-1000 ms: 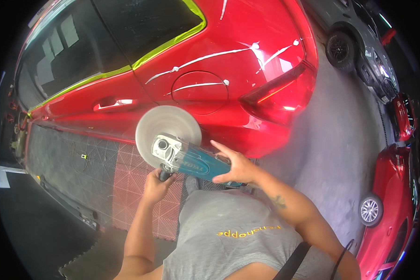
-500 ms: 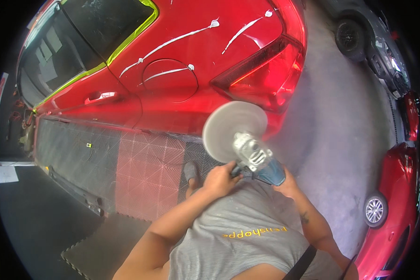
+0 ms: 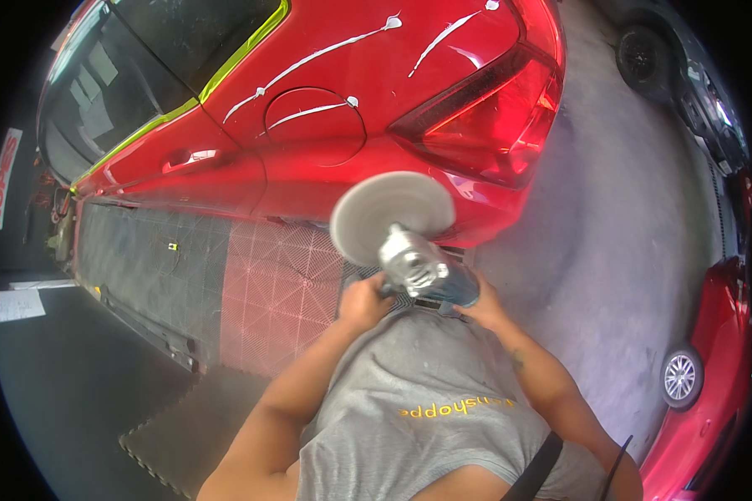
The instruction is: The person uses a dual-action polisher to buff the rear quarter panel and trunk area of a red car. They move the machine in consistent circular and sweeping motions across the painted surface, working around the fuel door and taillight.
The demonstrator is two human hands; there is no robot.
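Note:
Both my hands grip a rotary polisher (image 3: 415, 265) with a silver head, a blue-grey body and a round whitish pad (image 3: 384, 204). My left hand (image 3: 364, 304) is closed around its dark side handle. Around the rear of the body wraps my right hand (image 3: 485, 302), its fingers partly hidden. The pad overlaps the lower rear side of a red car (image 3: 309, 179) in view; whether it touches the paint I cannot tell. White streaks of compound (image 3: 322, 52) run across the car's panel, one of them over the round fuel flap (image 3: 313, 138).
Yellow-green masking tape (image 3: 246, 50) edges the car's window. The tail light (image 3: 497, 117) lies right of the panel. Red and grey floor tiles (image 3: 276, 275) extend beneath. A second red car (image 3: 710, 351) and a dark car (image 3: 685, 83) stand at right; a paper sheet (image 3: 20, 305) lies at left.
The polisher and both hands have shifted left, and the polisher's body has swung more sideways. The red car sits slightly farther right and higher in view.

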